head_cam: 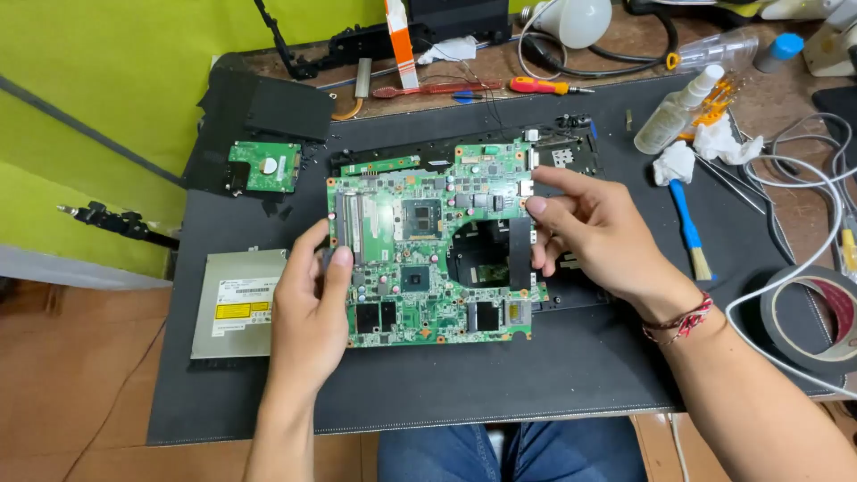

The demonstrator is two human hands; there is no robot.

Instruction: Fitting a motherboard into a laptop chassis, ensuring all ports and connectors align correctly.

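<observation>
Workbench against a yellow-green wall, brown top covered by a dark work mat [500,393]. Centre of frame: green laptop motherboard [420,241], held over the mat and over the black laptop chassis [571,152] that shows behind its upper right edge.

Left hand [312,303] grips the board's left edge, thumb on top face, fingers curled under. Right hand [598,236] pinches the right edge, thumb and fingertips closed on the board near the large cutout; red braided bracelet [683,321] on that wrist.

Around it:
- Upper left of mat: bare hard drive [263,167], green circuit side up, lying on a black cover panel [268,112].
- Left edge, middle: silver optical drive [237,303], label up, just beside the left hand.
- Top centre: red-handled screwdriver [540,86], white bulb [578,20] behind it.
- Upper right: clear spray bottle [678,112], crumpled white tissue [674,163], blue-handled brush [689,228] near the right hand.
- Right edge: roll of black tape [817,326], white cable [803,178] looped across it.

Bottom centre: the person's blue jeans [509,451] below the mat edge.
</observation>
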